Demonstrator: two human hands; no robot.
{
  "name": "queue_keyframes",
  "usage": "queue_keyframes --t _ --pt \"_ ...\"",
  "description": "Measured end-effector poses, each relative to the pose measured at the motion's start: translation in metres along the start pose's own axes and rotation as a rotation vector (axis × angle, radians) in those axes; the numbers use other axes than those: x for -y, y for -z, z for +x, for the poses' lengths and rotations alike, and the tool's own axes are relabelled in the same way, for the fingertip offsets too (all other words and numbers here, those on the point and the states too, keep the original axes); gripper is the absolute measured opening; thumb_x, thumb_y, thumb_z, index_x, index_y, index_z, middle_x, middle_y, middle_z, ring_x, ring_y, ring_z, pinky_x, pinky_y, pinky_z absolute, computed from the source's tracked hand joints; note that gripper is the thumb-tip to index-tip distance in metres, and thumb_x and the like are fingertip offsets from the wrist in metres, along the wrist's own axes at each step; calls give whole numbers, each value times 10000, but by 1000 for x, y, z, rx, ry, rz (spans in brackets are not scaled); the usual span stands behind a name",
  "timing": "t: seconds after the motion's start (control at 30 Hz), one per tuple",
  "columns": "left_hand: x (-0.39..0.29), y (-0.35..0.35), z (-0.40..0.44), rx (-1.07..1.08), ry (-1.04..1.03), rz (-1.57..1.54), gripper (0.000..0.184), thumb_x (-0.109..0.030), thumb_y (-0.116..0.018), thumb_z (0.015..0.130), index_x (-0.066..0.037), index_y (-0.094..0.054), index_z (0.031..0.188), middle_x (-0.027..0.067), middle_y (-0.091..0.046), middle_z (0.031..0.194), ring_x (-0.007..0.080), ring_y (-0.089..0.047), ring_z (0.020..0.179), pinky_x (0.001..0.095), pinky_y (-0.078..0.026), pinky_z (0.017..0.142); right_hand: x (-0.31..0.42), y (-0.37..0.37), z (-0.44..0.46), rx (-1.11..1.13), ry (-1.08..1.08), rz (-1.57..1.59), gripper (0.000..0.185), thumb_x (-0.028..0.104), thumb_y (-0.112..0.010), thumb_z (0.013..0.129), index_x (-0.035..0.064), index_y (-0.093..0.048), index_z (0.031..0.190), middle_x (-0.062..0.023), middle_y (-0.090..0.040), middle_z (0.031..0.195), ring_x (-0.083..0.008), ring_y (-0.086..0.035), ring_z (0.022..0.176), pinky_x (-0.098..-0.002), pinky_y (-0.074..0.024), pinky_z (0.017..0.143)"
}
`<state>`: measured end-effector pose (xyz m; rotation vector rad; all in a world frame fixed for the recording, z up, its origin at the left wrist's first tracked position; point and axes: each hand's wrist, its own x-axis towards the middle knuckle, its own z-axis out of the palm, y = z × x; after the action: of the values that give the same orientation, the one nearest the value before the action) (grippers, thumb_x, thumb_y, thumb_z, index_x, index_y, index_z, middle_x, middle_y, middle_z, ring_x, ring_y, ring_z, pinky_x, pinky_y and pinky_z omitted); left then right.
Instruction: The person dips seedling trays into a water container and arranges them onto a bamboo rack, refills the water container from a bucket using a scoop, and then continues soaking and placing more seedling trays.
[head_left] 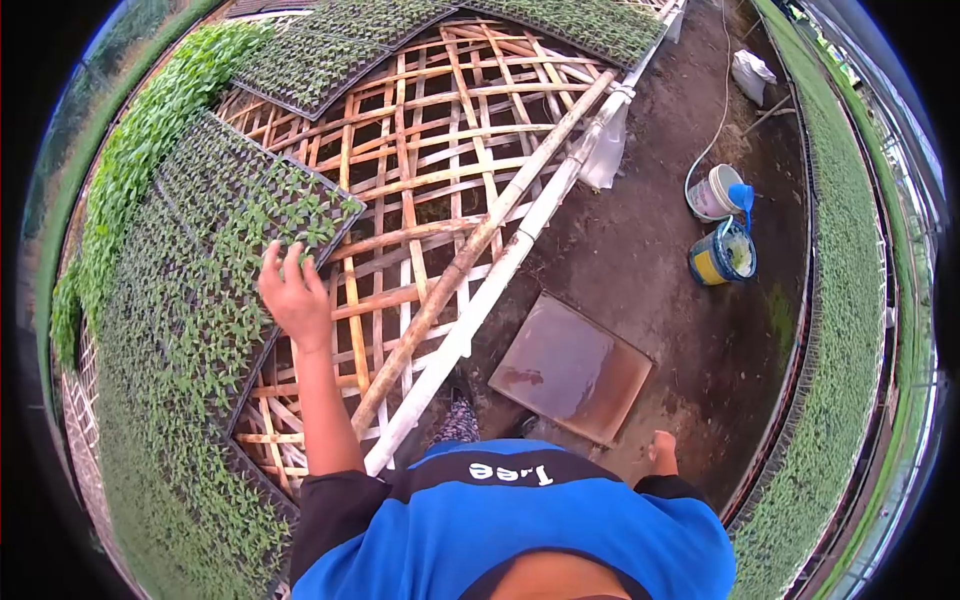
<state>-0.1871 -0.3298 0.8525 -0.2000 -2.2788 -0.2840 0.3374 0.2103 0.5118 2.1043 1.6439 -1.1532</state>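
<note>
- The fingers (292, 258) of the left hand (296, 308), at nine o'clock, are loosely spread and curved over the seedlings; whether they touch a leaf cannot be told.
- The right hand (662, 446), at four o'clock, shows too little to tell how its fingers stand.
- White lettering on the blue shirt (560, 515), at six o'clock, reads upside down: "ee" is clear, perhaps "Tree".
- The seedling tray (341, 238) lies on the slatted bench (486, 225) between nine and ten o'clock, just beneath the left hand. It looks thin-walled and likely flexes under damp soil; the shoots seem soft and easily bruised, so the rim suits a hold best.
- The yellow-marked bucket (708, 266), towards three o'clock, and pale bucket (708, 198), at two, show no readable print.
</note>
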Motion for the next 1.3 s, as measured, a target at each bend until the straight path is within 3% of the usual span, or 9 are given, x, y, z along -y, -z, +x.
queue_keyframes --t 0.03,0.1,0.37,0.57,0.93,1.07,1.13,1.2,1.3 --pt "-29 -1 -11 36 -3 -77 235 -79 -569 718 -86 -542 952 92 -456 1093 253 -466 873 358 -383 759 -4 4 -53 -36 -242 118 161 240 -487 773 160 -534 906 -39 -507 735 -193 -487 580 -335 -383 444" --pt "-83 3 -39 125 -32 -204 249 -78 -578 698 -86 -542 945 100 -455 1089 266 -457 903 368 -373 782 -48 5 -70 -54 -327 115 149 217 -478 769 110 -552 842 -53 -493 658 -190 -451 484 -340 -381 401" --pt "-223 42 -144 434 -255 -582 253 -126 -599 676 -96 -535 919 97 -450 1085 262 -438 958 360 -376 747 -148 28 -65 37 -181 489 164 173 -460 749 104 -539 875 -35 -481 662 -168 -446 469 -304 -359 373" --pt "-241 69 -139 396 -249 -635 233 -130 -602 684 -82 -537 902 106 -455 1074 281 -439 973 376 -380 795 -203 0 -6 199 -276 621 231 186 -485 744 119 -511 963 -30 -481 789 -168 -473 602 -276 -369 460" --pt "-185 90 -162 357 -56 -499 239 -118 -613 671 -85 -541 896 103 -455 1059 281 -441 955 385 -372 796 -140 10 31 259 -119 477 279 209 -505 746 127 -491 1012 -36 -471 900 -167 -467 743 -268 -370 550" --pt "-150 84 -167 307 128 -506 212 -136 -607 671 -91 -556 872 90 -466 1027 258 -448 944 379 -378 783 -96 15 52 258 17 434 298 218 -512 746 130 -484 1030 -38 -467 940 -166 -465 795 -265 -370 583" --pt "-119 69 -169 159 184 -466 190 -115 -583 680 -77 -558 864 88 -494 967 243 -491 868 351 -402 759 -37 25 13 256 75 409 310 222 -511 754 125 -482 1047 -36 -471 962 -160 -463 822 -265 -373 603" --pt "-81 60 -166 294 643 -689 208 -96 -573 708 -60 -551 912 58 -536 853 175 -519 835 282 -410 749 30 30 -40 294 233 402 311 226 -507 764 122 -487 1055 -28 -485 959 -152 -471 810 -267 -377 600" --pt "-12 41 -172 -32 1243 -1155 173 -133 -550 750 -72 -547 912 13 -533 766 116 -506 705 257 -407 610 134 3 -94 302 507 369 291 259 -500 806 151 -504 1076 8 -528 989 -112 -499 794 -244 -385 631"
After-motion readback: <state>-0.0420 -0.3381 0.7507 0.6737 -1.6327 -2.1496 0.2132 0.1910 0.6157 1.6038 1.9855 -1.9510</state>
